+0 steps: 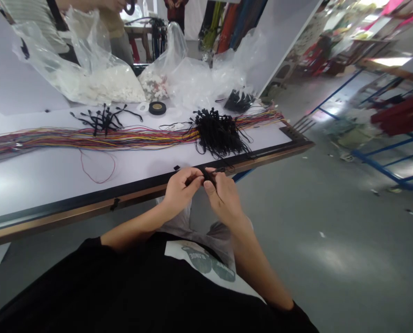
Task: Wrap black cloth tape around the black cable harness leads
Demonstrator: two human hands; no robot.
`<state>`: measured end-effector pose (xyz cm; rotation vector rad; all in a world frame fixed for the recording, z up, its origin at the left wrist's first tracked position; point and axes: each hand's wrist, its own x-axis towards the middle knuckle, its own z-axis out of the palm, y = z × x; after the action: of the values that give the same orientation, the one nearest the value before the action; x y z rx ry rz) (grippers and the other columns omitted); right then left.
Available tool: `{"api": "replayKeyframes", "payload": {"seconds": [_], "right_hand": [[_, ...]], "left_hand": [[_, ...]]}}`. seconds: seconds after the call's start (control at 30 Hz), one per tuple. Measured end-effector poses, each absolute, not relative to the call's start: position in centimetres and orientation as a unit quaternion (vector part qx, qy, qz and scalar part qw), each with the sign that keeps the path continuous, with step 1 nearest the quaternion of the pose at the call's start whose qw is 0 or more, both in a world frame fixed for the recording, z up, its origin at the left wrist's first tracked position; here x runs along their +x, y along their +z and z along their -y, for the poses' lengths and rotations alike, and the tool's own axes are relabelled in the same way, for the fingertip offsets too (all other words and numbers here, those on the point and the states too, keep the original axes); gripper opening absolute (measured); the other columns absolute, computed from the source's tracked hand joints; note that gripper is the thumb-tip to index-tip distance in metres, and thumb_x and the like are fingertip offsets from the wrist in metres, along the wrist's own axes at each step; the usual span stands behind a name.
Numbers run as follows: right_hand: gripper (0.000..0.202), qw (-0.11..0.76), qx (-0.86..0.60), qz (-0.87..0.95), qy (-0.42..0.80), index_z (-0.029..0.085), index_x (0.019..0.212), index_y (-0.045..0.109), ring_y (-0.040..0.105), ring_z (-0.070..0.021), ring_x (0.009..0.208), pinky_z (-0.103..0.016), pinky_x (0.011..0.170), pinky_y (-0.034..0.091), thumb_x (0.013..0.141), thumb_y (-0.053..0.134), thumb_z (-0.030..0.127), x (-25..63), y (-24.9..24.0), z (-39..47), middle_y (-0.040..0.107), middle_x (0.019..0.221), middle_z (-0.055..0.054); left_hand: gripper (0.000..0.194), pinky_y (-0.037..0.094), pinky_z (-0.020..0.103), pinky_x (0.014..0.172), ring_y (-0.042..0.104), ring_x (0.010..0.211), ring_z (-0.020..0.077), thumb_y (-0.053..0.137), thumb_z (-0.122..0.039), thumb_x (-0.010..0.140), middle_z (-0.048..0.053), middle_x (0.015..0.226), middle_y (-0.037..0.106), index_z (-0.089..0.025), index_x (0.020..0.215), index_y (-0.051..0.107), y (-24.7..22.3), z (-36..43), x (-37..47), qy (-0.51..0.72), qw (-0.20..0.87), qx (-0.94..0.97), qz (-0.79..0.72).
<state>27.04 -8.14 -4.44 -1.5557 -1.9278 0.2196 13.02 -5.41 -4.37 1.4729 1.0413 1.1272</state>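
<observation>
Both hands meet at the table's front edge, fingertips nearly touching. My left hand (182, 188) is closed in a pinch on a small black piece (208, 174). My right hand (223, 193) is closed on the same piece from the other side, with a thin dark end showing past its fingers. What the piece is cannot be made out. Just beyond my hands lies a dense pile of black cables with connectors (218, 132). It rests over a long bundle of coloured wires (140, 138). A smaller group of black taped pieces (105, 119) lies to the left.
A black tape roll (157, 108) stands behind the wires. Clear plastic bags of white parts (105, 83) line the back. The table's front rim (81, 210) runs below my hands. People are partly visible beyond the table. Blue-framed racks (383, 171) stand at the right.
</observation>
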Motion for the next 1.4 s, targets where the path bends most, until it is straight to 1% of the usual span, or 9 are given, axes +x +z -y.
{"api": "replayKeyframes", "payload": {"seconds": [0.13,0.43,0.57,0.73,0.83,0.97,1.07,1.2,1.4], "right_hand": [[0.033,0.305,-0.564,0.764,0.066,0.02,0.113,0.055,0.059,-0.0278,0.098,-0.042,0.08,0.042,0.083,0.043,0.03,27.7,-4.6,8.2,0.066,0.109,-0.012],[0.023,0.446,-0.534,0.717,-0.043,0.027,0.094,0.066,0.062,-0.0232,0.099,-0.042,0.086,0.039,0.082,0.048,0.021,26.9,-5.8,7.6,0.072,0.1,-0.004],[0.02,0.49,-0.49,0.72,0.045,0.029,0.087,0.067,0.061,-0.0235,0.103,-0.046,0.092,0.04,0.081,0.049,0.023,26.9,-6.1,7.1,0.072,0.098,-0.004],[0.019,0.519,-0.407,0.682,0.317,0.027,0.094,0.065,0.057,-0.0228,0.112,-0.045,0.095,0.044,0.081,0.055,0.036,27.3,-5.8,7.5,0.066,0.114,-0.005],[0.026,0.53,-0.382,0.634,0.415,0.028,0.095,0.066,0.055,-0.024,0.115,-0.042,0.095,0.045,0.074,0.063,0.043,27.4,-5.6,7.8,0.061,0.122,-0.004],[0.013,0.628,-0.427,0.51,0.404,0.025,0.07,0.068,0.062,-0.0181,0.086,-0.036,0.082,0.049,0.072,0.066,0.038,27.1,-5.2,7.9,0.067,0.089,-0.002],[0.011,0.588,-0.489,0.526,0.372,0.024,0.067,0.069,0.06,-0.0154,0.075,-0.032,0.072,0.048,0.072,0.067,0.034,27.3,-4.4,8.0,0.065,0.078,0.0],[0.005,0.524,-0.541,0.62,0.221,0.024,0.068,0.07,0.057,-0.0139,0.072,-0.029,0.067,0.045,0.071,0.067,0.027,27.6,-3.1,8.4,0.06,0.071,0.001],[0.012,0.515,-0.574,0.616,0.159,0.023,0.076,0.069,0.061,-0.0147,0.068,-0.029,0.064,0.047,0.078,0.058,0.028,26.2,-3.7,8.8,0.066,0.071,0.0]], "left_hand": [[0.012,0.036,0.022,0.056,0.044,0.057,0.009,0.055,-0.024,0.073,-0.004,0.059,0.05,-0.017,0.065,0.056,-4.4,5.5,12.8,0.443,0.499,0.614,-0.422],[0.024,0.022,0.016,0.034,0.031,0.032,0.0035,0.068,-0.026,0.061,-0.009,0.038,0.039,-0.017,0.062,0.045,-4.9,5.4,13.4,0.414,0.73,0.429,-0.334],[0.03,0.019,0.013,0.032,0.032,0.033,0.0019,0.071,-0.019,0.057,-0.011,0.044,0.037,-0.017,0.068,0.044,-5.2,4.8,12.9,0.357,0.811,0.37,-0.279],[0.023,0.018,0.013,0.032,0.026,0.034,-0.0002,0.066,-0.015,0.064,-0.009,0.046,0.032,-0.015,0.062,0.044,-4.7,4.6,12.4,0.242,0.879,0.345,-0.225],[0.019,0.017,0.014,0.033,0.027,0.035,0.0006,0.065,-0.015,0.064,-0.008,0.046,0.034,-0.015,0.063,0.046,-4.9,4.8,13.0,0.291,0.858,0.346,-0.243],[0.021,0.024,0.017,0.037,0.036,0.04,0.0041,0.069,-0.026,0.061,-0.005,0.049,0.043,-0.016,0.065,0.051,-5.8,4.8,13.5,0.401,0.802,0.367,-0.247],[0.023,0.032,0.019,0.043,0.045,0.048,0.0063,0.071,-0.027,0.058,-0.002,0.059,0.053,-0.015,0.067,0.055,-5.8,4.3,12.8,0.414,0.776,0.43,-0.203],[0.023,0.038,0.019,0.052,0.049,0.055,0.0062,0.069,-0.02,0.058,-0.003,0.063,0.054,-0.015,0.077,0.056,-4.9,3.6,11.8,0.379,0.721,0.534,-0.228],[0.004,0.039,0.02,0.055,0.047,0.055,0.0069,0.058,-0.018,0.067,-0.003,0.059,0.055,-0.015,0.067,0.056,-4.9,3.9,12.4,0.402,0.529,0.657,-0.357]]}}
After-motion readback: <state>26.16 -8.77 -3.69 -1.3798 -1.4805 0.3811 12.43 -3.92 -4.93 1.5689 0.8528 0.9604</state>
